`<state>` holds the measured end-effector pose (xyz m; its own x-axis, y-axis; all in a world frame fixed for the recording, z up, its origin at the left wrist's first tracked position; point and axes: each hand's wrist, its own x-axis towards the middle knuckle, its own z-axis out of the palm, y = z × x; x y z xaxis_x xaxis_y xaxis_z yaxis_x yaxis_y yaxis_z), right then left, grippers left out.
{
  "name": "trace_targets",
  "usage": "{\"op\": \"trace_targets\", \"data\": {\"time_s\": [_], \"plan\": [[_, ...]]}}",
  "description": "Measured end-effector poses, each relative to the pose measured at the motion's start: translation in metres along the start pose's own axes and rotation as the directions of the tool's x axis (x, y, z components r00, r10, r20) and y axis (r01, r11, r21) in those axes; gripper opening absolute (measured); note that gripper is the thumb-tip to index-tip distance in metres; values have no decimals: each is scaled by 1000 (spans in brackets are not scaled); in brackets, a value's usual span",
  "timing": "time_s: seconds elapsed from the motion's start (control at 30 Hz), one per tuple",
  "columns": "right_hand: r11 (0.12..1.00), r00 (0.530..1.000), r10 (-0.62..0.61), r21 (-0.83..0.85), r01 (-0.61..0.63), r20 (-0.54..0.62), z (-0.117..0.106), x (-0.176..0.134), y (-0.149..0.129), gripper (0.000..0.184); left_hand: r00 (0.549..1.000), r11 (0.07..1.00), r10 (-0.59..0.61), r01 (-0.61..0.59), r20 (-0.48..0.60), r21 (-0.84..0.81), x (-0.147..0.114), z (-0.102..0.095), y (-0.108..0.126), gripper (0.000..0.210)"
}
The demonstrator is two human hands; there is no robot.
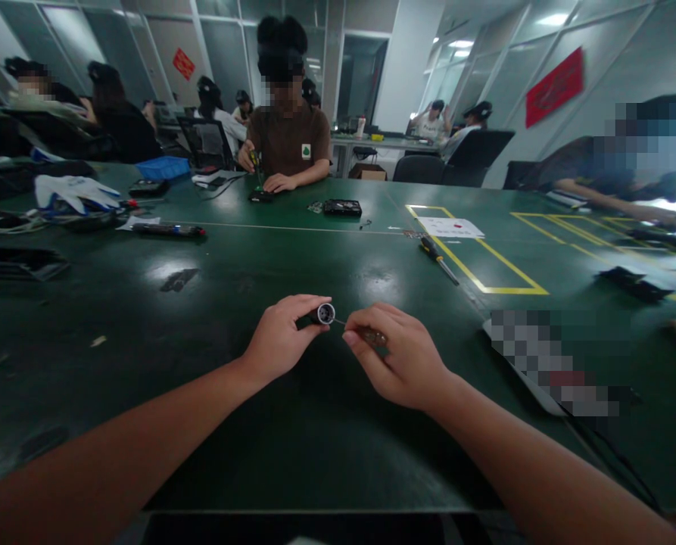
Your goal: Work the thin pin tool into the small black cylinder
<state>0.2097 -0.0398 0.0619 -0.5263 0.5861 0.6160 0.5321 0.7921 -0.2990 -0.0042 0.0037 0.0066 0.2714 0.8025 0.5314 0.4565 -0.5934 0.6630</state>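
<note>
Between the thumb and fingers of my left hand [278, 337] is a small dark cylindrical part [325, 313] with a silver rim. Its open end faces me, and details inside are too small to make out. My right hand [406, 356] is closed around a small screwdriver [374, 335] with a see-through brownish handle. The thin shaft points left and its tip is at or close to the cylinder's rim; I cannot tell whether they touch. Both hands are above the green table [292, 446], near its front edge.
A yellow-and-black screwdriver [440, 260] lies beyond my right hand, near yellow tape [511, 291] and a paper sheet [451, 227]. A grey-white object [528, 371], partly blurred, is at right. Gloves [76, 194] and a pen-like tool [167, 230] are at left. A person [289, 144] works opposite.
</note>
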Motion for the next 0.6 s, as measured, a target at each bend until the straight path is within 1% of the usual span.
{"op": "trace_targets", "data": {"time_s": [0.17, 0.3, 0.43, 0.5, 0.6], "plan": [[995, 996, 75, 61, -73, -39, 0, -1, 1, 5, 1000, 1000, 7, -7, -11, 12, 0, -2, -1, 36], [997, 997, 64, 53, -61, -44, 1, -1, -1, 4, 1000, 1000, 5, -4, -21, 12, 1, -3, 0, 36], [996, 992, 84, 43, -80, -93, 1, -1, -1, 5, 999, 999, 17, -17, -28, 27, 1, -3, 1, 36], [996, 992, 88, 21, -86, -85, 1, -1, 0, 5, 999, 999, 29, -28, -25, 39, 1, -3, 1, 36], [999, 998, 54, 3, -54, -40, 1, 1, -1, 5, 999, 998, 31, -30, -14, 51, 1, -3, 1, 37]]}}
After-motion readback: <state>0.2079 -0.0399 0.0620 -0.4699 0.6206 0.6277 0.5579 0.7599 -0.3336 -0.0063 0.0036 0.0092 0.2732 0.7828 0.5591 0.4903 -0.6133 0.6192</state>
